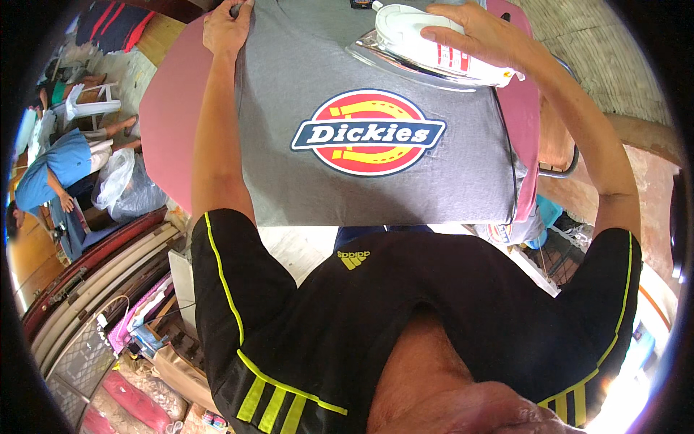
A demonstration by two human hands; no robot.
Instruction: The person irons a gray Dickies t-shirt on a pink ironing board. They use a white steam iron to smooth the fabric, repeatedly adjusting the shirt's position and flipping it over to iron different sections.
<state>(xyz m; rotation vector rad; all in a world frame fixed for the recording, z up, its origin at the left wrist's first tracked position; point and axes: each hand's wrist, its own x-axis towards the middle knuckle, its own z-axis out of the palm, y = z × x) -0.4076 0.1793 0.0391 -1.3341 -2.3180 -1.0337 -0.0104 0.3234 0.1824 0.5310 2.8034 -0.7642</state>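
A grey T-shirt with a red, yellow and blue printed emblem lies spread over a mauve-covered ironing board. My right hand is wrapped round the handle of a white iron with a shiny metal soleplate. The iron rests on the shirt's upper right part, above the emblem, its pointed end toward the left. At the shirt's upper left edge, my left hand is closed, pinching the cloth. A small dark bit shows by its fingertips, too little to name.
A black cord runs down along the board's right side. Left of the board are plastic bags, a seated person in blue and a white plastic chair. Long boards are stacked at lower left.
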